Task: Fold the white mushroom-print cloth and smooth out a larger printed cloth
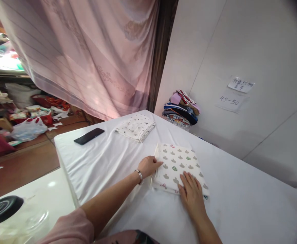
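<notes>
Pale wall (214, 44) ahead right of me, thin seams, two paper notes (241, 84) on it, lower one reads 45-50. Pink sheer curtain (99, 61) ahead left, backlit. Dark post (161, 57) between curtain and wall. White-covered worktop (237, 176) in front of me. Reddish-brown floor (54, 154) to the left, white scraps (58, 124) and bags (29, 129) on it. Bright light upper left.
</notes>
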Demonstrator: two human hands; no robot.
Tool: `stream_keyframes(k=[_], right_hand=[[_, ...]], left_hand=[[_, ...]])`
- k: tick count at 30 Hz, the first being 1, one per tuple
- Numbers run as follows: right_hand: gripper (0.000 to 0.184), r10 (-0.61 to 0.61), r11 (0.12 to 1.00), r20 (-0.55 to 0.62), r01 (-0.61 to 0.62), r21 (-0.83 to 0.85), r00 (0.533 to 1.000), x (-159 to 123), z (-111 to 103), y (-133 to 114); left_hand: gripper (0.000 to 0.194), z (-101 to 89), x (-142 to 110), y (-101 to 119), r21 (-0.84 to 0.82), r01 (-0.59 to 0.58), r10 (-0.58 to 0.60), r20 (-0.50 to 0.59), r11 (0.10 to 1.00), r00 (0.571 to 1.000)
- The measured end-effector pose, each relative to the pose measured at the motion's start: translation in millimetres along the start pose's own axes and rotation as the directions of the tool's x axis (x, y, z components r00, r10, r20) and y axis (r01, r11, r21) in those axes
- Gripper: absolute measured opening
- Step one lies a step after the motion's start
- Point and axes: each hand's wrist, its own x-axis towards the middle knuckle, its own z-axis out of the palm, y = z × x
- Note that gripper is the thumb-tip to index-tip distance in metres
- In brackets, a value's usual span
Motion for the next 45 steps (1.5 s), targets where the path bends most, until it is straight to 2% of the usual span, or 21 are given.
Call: stream_keyframes(k=[4,10,13,17,22,24,28,30,35,45], right_hand=[[0.042,-0.014,1.0,-0.01,0.014,-0.001,1.0,0,0,0],[0.043,-0.011,0.999,0.007,0.01,0.038,1.0,-1,-3,1],[0.042,0.03,0.998,-0.034,-0.028,0.049,0.999,-3,-6,5],[0.04,0.108,0.994,-0.073,-0.106,0.037,0.991,-5,-5,13],[0.04,0.123,0.992,-0.058,-0.121,0.036,0.991,-6,-4,15],[0.04,0.119,0.992,-0.059,-0.117,0.04,0.991,-6,-4,14],[0.04,0.117,0.993,-0.063,-0.115,0.037,0.991,-5,-4,14],[0.04,0.116,0.993,-0.071,-0.114,0.039,0.991,-5,-4,15],[0.041,0.117,0.992,-0.069,-0.114,0.046,0.991,-4,-4,15],[0.041,0.135,0.99,-0.051,-0.132,0.051,0.99,-4,-4,15]], left_hand=[[0.037,4.3,-1,2,0.12,-0.034,0.031,0.026,0.992,0.999],[0.026,7.6,3,-4,-0.009,0.024,-0.023,0.077,1.0,0.997],[0.025,7.7,4,-7,-0.041,0.062,-0.058,0.097,0.997,0.994],[0.022,9.7,4,-8,-0.045,0.067,-0.062,0.101,0.997,0.993],[0.021,10.0,3,-8,-0.034,0.057,-0.054,0.086,0.998,0.995],[0.021,7.7,0,-7,-0.052,0.058,-0.055,0.061,0.997,0.997],[0.022,1.1,-9,-5,-0.088,0.033,-0.042,-0.102,0.996,0.994],[0.018,-1.0,-12,-4,-0.067,0.009,-0.018,-0.13,0.998,0.991],[0.02,0.0,-15,-1,-0.016,0.036,-0.037,-0.009,0.999,0.999],[0.026,0.2,-20,1,0.072,0.055,-0.056,0.002,0.996,0.998]])
